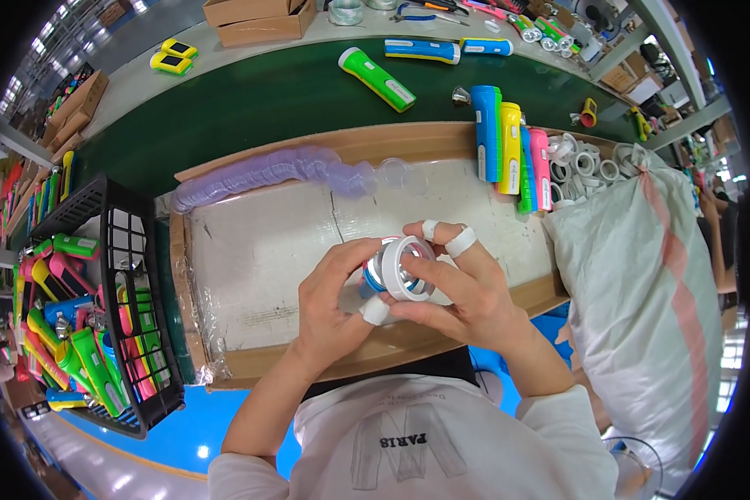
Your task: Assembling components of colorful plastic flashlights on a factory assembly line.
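– Over the middle of the cardboard tray (367, 363), what are the two hands holding?

– The left hand (333, 287) grips a round piece (374, 282) with a blue edge. It may be a flashlight head, but fingers hide most of it. The right hand (471, 292) grasps a white ring (394, 275) right against it.

– Why like that?

– Likely one hand steadies while the other keeps the ring lined up. White tape (461, 242) wraps some fingers, perhaps to spare the skin.

– And around them?

– Clear discs (267, 173) overlap in a row along the tray's far side. To the right, several flashlights (510, 150) sit side by side next to a pile of white rings (608, 170), probably for easy reach. A pale sack (633, 283) bulges beside them; at far left, a black basket (154, 410) holds many more flashlights.

– What of the surface and the room?

– The tray's base is whitish and scuffed; its raised edges probably stop parts rolling off. Beyond, a dark green tabletop (283, 93) carries a green flashlight (377, 80) and two blue ones (422, 51). Bright blue floor (204, 425) shows below, and a cluttered workshop surrounds everything.
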A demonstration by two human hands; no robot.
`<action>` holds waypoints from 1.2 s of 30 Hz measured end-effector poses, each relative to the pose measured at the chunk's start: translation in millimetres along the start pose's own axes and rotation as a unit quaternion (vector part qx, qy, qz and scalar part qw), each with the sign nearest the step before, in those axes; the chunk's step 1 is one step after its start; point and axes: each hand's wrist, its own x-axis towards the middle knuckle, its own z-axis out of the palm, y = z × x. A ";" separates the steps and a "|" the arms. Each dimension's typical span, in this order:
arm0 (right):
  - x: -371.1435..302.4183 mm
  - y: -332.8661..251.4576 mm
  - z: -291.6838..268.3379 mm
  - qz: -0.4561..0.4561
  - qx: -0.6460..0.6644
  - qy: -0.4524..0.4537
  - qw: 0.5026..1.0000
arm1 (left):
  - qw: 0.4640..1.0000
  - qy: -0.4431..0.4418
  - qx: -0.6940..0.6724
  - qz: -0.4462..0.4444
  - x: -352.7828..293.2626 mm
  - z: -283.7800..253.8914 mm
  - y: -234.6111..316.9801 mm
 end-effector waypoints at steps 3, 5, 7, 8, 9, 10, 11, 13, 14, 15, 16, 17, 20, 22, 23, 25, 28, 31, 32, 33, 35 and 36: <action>-0.2 -3.4 -3.1 -0.003 -0.016 -0.018 1.000 | 0.995 -0.031 0.078 0.045 1.5 -2.4 3.8; 0.0 -4.3 -2.5 -0.004 -0.026 -0.012 1.000 | 0.978 -0.065 0.167 0.106 0.6 -4.6 5.2; -0.6 -5.0 0.4 -0.007 -0.037 -0.005 0.999 | 0.976 -0.064 0.176 0.111 -3.5 -5.5 4.0; -1.6 -4.6 4.4 -0.015 -0.039 0.019 0.999 | 0.974 -0.064 0.185 0.114 -6.0 -6.0 3.7; -2.6 -4.7 7.9 -0.023 -0.041 0.043 0.998 | 0.974 -0.062 0.186 0.115 -8.1 -6.3 3.7; -3.5 -5.3 10.7 -0.026 -0.040 0.043 0.998 | 0.975 -0.056 0.183 0.116 -10.1 -6.5 4.0; -3.6 -5.9 13.5 -0.028 -0.045 0.050 0.997 | 0.976 -0.050 0.178 0.118 -11.1 -7.1 4.0; -3.5 -7.8 15.7 -0.031 -0.052 0.056 0.997 | 0.980 -0.049 0.168 0.095 -11.8 -8.9 7.6; -3.8 -8.2 16.1 -0.034 -0.061 0.053 0.996 | 0.983 -0.049 0.161 0.071 -12.7 -9.2 9.2; -3.9 -8.9 16.1 -0.036 -0.070 0.050 0.996 | 0.983 -0.047 0.162 0.072 -14.9 -7.6 9.4; -4.1 -9.8 15.5 -0.039 -0.070 0.050 0.996 | 0.988 -0.022 0.137 0.064 -17.5 -4.8 8.8; -4.7 -11.7 13.9 -0.044 -0.084 0.045 0.994 | 0.992 0.003 0.110 0.056 -19.1 -3.3 9.2; -3.6 -17.0 11.1 -0.056 -0.122 0.031 0.991 | 0.969 -0.030 0.203 0.135 -14.0 -6.4 14.3; -3.3 -17.9 10.9 -0.061 -0.145 0.022 0.987 | 0.949 -0.051 0.256 0.179 -12.6 -7.2 18.3; -4.4 -17.1 10.9 -0.057 -0.142 0.020 0.988 | 0.946 -0.063 0.273 0.164 -13.5 -6.7 20.3; -7.4 -15.6 11.5 -0.053 -0.137 0.016 0.989 | 0.943 -0.074 0.289 0.147 -14.2 -5.2 24.2; -11.0 -15.9 13.5 -0.041 -0.142 0.026 0.989 | 0.939 -0.075 0.303 0.147 -15.1 -3.7 26.1; -11.6 -20.9 11.9 -0.038 -0.171 0.012 0.985 | 0.942 -0.069 0.297 0.142 -16.4 -2.7 24.0; -11.3 -22.3 10.7 -0.028 -0.173 -0.004 0.984 | 0.941 -0.062 0.296 0.149 -15.6 -2.5 24.6; -10.6 -23.7 9.3 -0.018 -0.176 -0.019 0.984 | 0.941 -0.054 0.296 0.156 -15.1 -2.4 25.2; -7.7 -25.3 5.2 -0.023 -0.169 -0.031 0.985 | 0.939 -0.052 0.300 0.161 -15.7 -1.9 25.5; -5.5 -26.1 2.3 -0.029 -0.160 -0.042 0.986 | 0.937 -0.051 0.305 0.166 -15.9 -1.7 25.4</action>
